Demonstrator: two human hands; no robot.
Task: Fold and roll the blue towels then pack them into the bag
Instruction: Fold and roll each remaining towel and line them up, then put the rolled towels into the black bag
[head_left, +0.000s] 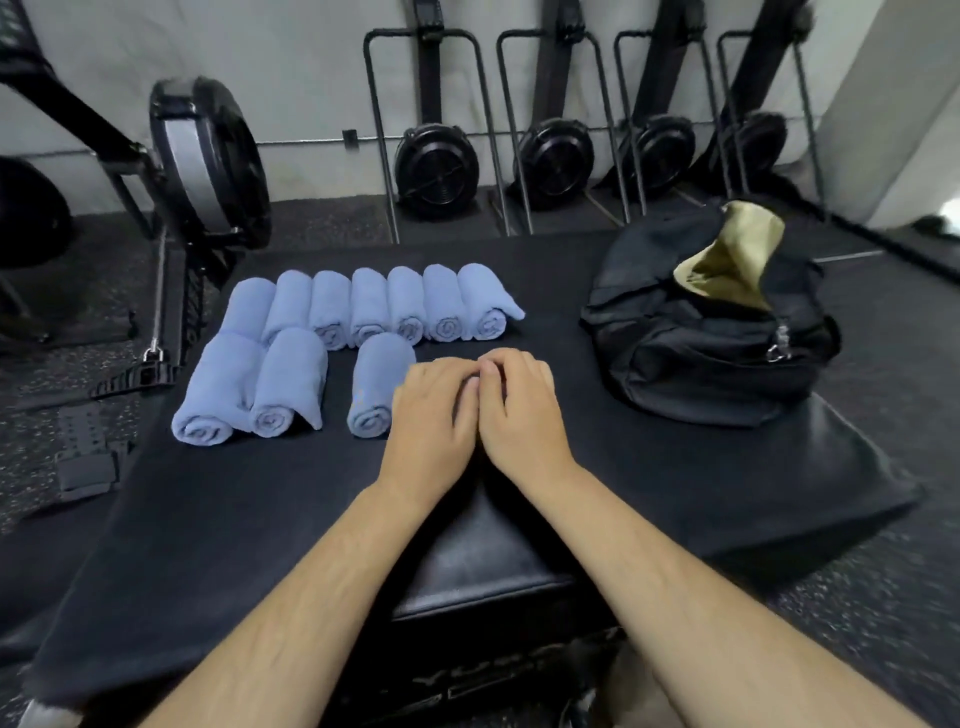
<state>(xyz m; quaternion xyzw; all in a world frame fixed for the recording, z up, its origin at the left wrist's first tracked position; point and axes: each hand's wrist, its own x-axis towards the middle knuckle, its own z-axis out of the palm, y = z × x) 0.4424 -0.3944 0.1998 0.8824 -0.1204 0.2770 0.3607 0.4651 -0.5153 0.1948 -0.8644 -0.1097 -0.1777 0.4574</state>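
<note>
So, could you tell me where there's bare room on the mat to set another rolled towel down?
Free: the gap between the hands and the bag, and the near mat in front of the towels. Crowded: the far left, where the rolls lie packed.

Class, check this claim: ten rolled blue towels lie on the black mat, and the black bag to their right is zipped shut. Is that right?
Not quite. The head view shows the black bag open at the top, its tan lining showing. The rest holds: ten rolled blue towels lie on the black mat, left of the bag.

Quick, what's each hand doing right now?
Left hand: open, flat on the mat, holding nothing.
Right hand: open, resting beside it, holding nothing.
</note>
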